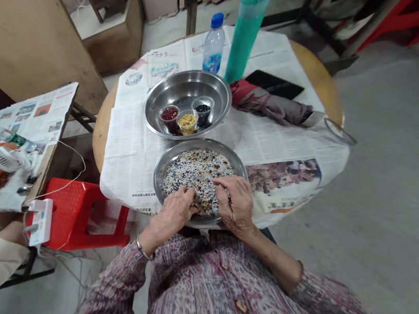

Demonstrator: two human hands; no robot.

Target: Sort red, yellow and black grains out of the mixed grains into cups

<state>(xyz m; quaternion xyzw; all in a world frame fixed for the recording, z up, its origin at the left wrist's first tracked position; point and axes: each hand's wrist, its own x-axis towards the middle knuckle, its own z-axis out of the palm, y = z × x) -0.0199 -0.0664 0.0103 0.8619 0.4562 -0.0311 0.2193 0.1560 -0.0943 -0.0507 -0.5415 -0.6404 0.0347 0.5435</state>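
Left hand (179,203) and right hand (235,200) curl into grains (199,171) in the near bowl (238,166); I cannot tell if either holds any. The far bowl (218,96) carries three cups (188,122).

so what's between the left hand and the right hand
Small mixed grains lie between the left hand and the right hand, in the near metal bowl, as the head view shows.

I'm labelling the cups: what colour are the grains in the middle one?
Yellow grains fill the middle cup; the head view shows them best.
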